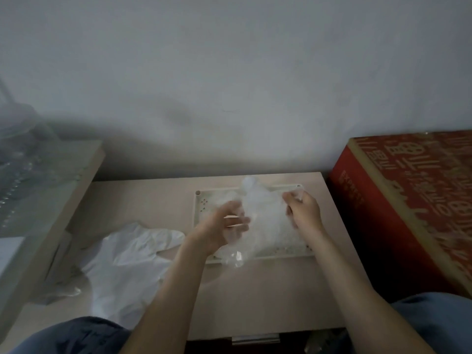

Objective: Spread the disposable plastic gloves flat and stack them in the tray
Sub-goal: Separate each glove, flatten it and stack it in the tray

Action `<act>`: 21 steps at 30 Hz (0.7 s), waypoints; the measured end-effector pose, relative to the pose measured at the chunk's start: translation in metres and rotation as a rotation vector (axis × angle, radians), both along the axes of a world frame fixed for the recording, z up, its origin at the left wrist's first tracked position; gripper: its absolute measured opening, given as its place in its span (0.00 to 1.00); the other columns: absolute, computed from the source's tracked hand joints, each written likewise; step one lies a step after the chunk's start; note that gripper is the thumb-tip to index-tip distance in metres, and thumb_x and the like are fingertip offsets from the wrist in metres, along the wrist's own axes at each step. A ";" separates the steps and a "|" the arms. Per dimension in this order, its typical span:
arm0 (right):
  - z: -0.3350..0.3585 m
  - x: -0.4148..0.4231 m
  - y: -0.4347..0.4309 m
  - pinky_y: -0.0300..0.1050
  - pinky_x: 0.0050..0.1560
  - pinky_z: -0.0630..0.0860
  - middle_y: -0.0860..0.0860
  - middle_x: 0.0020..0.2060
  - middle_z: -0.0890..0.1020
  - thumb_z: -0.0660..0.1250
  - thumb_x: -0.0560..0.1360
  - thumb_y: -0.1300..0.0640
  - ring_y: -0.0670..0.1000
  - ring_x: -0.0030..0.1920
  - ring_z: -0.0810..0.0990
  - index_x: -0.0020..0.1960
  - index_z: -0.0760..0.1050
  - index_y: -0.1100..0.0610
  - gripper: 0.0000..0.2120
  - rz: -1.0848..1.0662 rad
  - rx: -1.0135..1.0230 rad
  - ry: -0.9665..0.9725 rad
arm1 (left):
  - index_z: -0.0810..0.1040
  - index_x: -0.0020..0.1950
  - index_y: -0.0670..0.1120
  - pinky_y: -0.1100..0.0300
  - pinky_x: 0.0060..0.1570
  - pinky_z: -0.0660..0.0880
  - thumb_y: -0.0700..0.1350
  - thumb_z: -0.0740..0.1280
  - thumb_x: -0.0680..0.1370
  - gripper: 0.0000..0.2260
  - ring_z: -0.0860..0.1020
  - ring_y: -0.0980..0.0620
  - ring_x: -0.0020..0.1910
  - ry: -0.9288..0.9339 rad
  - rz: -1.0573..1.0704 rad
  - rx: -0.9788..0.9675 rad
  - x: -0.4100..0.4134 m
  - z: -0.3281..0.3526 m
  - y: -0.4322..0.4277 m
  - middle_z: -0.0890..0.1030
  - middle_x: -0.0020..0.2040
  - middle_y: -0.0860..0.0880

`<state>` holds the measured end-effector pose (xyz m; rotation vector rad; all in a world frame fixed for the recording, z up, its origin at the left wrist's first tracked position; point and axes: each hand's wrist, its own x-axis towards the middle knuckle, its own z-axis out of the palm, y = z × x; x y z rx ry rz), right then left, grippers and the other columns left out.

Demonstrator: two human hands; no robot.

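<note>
The right hand (pixel 304 213) pinches one upper corner of a clear plastic glove (pixel 263 213), fingers curled on the film. The left hand (pixel 224 223) faces it, with thumb and fingers closed on the glove's opposite edge, though blur softens the detail. The glove hangs crumpled between the two hands, just above the tray (pixel 201 213) lying beneath them. Left of the left forearm, a heap of loose gloves (pixel 127 256) lies on the table (pixel 255 290). A red box (pixel 408 187) stands beyond the right hand.
</note>
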<state>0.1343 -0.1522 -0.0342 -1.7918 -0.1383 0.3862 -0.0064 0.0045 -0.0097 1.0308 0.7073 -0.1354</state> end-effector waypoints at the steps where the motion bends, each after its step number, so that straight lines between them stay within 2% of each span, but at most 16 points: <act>1: -0.005 0.003 0.000 0.37 0.21 0.62 0.51 0.24 0.73 0.66 0.77 0.56 0.44 0.20 0.66 0.37 0.73 0.54 0.10 -0.009 -0.026 -0.034 | 0.78 0.48 0.44 0.59 0.42 0.73 0.51 0.70 0.73 0.11 0.80 0.50 0.42 0.064 -0.052 0.114 0.005 -0.002 -0.002 0.81 0.50 0.44; 3: -0.014 0.005 0.000 0.37 0.28 0.66 0.52 0.25 0.73 0.65 0.77 0.58 0.42 0.22 0.68 0.35 0.70 0.55 0.13 -0.034 -0.027 -0.091 | 0.78 0.52 0.43 0.59 0.46 0.73 0.48 0.70 0.75 0.11 0.78 0.51 0.45 0.168 -0.116 0.301 0.010 -0.007 -0.007 0.80 0.52 0.45; 5: -0.023 0.006 -0.002 0.41 0.36 0.68 0.51 0.26 0.73 0.63 0.78 0.59 0.42 0.26 0.70 0.36 0.71 0.55 0.12 -0.049 0.003 -0.120 | 0.78 0.53 0.44 0.58 0.48 0.72 0.51 0.72 0.73 0.14 0.76 0.50 0.48 0.216 -0.176 0.447 0.012 -0.014 -0.011 0.79 0.53 0.46; 8: -0.026 0.006 -0.005 0.38 0.43 0.70 0.49 0.29 0.77 0.61 0.80 0.60 0.40 0.33 0.74 0.51 0.78 0.55 0.07 0.009 0.030 -0.127 | 0.79 0.53 0.43 0.61 0.41 0.70 0.48 0.73 0.72 0.13 0.75 0.52 0.46 0.242 -0.193 0.623 0.009 -0.025 -0.014 0.79 0.51 0.48; 9: -0.024 0.004 -0.005 0.34 0.43 0.70 0.49 0.31 0.79 0.60 0.80 0.60 0.39 0.34 0.75 0.56 0.78 0.54 0.10 0.044 0.051 -0.137 | 0.80 0.52 0.43 0.62 0.41 0.71 0.46 0.72 0.74 0.10 0.75 0.52 0.45 0.238 -0.171 0.645 0.010 -0.028 -0.015 0.80 0.50 0.47; 11: -0.012 0.000 -0.004 0.28 0.33 0.67 0.50 0.38 0.83 0.59 0.81 0.61 0.39 0.27 0.72 0.60 0.76 0.50 0.13 0.144 0.107 -0.153 | 0.82 0.48 0.43 0.61 0.41 0.72 0.43 0.69 0.75 0.05 0.76 0.52 0.42 0.221 -0.116 0.660 0.011 -0.030 -0.014 0.82 0.47 0.46; 13: 0.001 -0.005 -0.002 0.27 0.29 0.65 0.50 0.44 0.84 0.58 0.81 0.60 0.40 0.25 0.71 0.62 0.75 0.50 0.13 0.235 0.194 -0.137 | 0.82 0.46 0.42 0.60 0.41 0.72 0.44 0.69 0.76 0.06 0.76 0.52 0.40 0.184 -0.080 0.657 0.011 -0.027 -0.012 0.81 0.44 0.47; 14: 0.006 -0.007 -0.001 0.27 0.32 0.67 0.48 0.46 0.84 0.58 0.81 0.60 0.39 0.30 0.76 0.62 0.75 0.49 0.13 0.267 0.239 -0.133 | 0.82 0.45 0.43 0.61 0.40 0.71 0.44 0.68 0.76 0.06 0.75 0.53 0.40 0.154 -0.066 0.649 0.011 -0.025 -0.012 0.80 0.42 0.48; 15: 0.008 -0.009 -0.001 0.27 0.38 0.70 0.45 0.48 0.84 0.58 0.82 0.60 0.39 0.40 0.80 0.63 0.74 0.49 0.14 0.288 0.276 -0.135 | 0.82 0.45 0.43 0.62 0.40 0.70 0.44 0.68 0.76 0.06 0.74 0.53 0.40 0.114 -0.048 0.638 0.011 -0.022 -0.011 0.79 0.41 0.50; 17: 0.010 -0.011 -0.001 0.28 0.49 0.71 0.41 0.53 0.82 0.59 0.81 0.61 0.40 0.55 0.79 0.66 0.72 0.49 0.15 0.292 0.311 -0.167 | 0.80 0.44 0.44 0.64 0.39 0.69 0.43 0.66 0.77 0.05 0.74 0.55 0.38 0.027 0.001 0.632 0.011 -0.017 -0.009 0.79 0.40 0.51; 19: 0.007 -0.011 -0.001 0.30 0.56 0.71 0.40 0.59 0.78 0.60 0.81 0.60 0.38 0.60 0.76 0.68 0.68 0.45 0.19 0.247 0.315 -0.194 | 0.79 0.43 0.44 0.63 0.38 0.69 0.43 0.64 0.78 0.06 0.73 0.55 0.36 -0.030 0.032 0.646 0.010 -0.014 -0.005 0.80 0.40 0.51; 21: -0.002 -0.008 0.000 0.31 0.56 0.71 0.42 0.60 0.77 0.62 0.80 0.56 0.38 0.57 0.77 0.69 0.67 0.42 0.20 0.171 0.260 -0.191 | 0.78 0.44 0.43 0.63 0.37 0.70 0.43 0.63 0.78 0.06 0.73 0.55 0.33 -0.027 0.027 0.685 0.008 -0.014 -0.002 0.80 0.37 0.51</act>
